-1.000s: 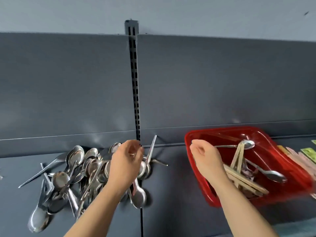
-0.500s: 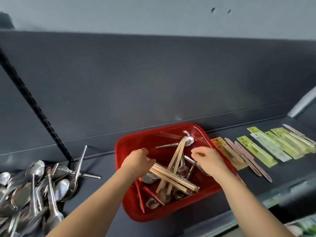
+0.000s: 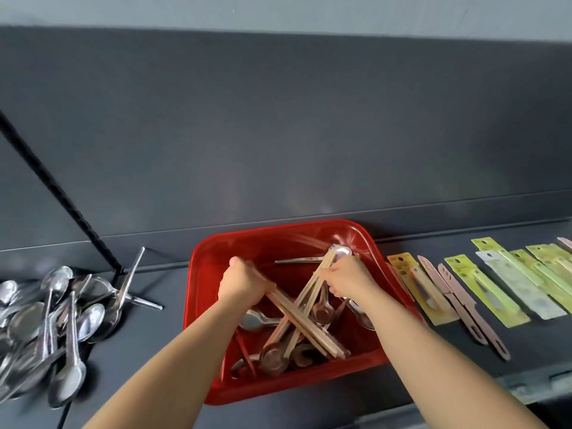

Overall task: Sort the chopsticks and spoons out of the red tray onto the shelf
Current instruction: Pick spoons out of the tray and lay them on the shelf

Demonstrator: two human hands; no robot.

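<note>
The red tray (image 3: 278,388) sits on the dark shelf (image 3: 154,351) in front of me. Inside it lie wooden chopsticks and several metal spoons (image 3: 257,320). My left hand (image 3: 244,283) grips one bundle of chopsticks (image 3: 306,326) that slants down to the right. My right hand (image 3: 348,278) holds a second bundle of chopsticks (image 3: 312,283) that leans up toward the tray's far right corner. The two bundles cross in the tray's middle. A pile of metal spoons (image 3: 52,323) lies on the shelf at the left.
Packaged knives in yellow-green cards (image 3: 486,289) and pink knives (image 3: 464,308) lie in a row to the right of the tray. A black slotted upright (image 3: 62,193) runs down the grey back panel on the left. The shelf's front edge (image 3: 526,382) is close below.
My view swung right from the spoon pile to the tray. Both hands went down into the tray, and each closed on a bundle of chopsticks.
</note>
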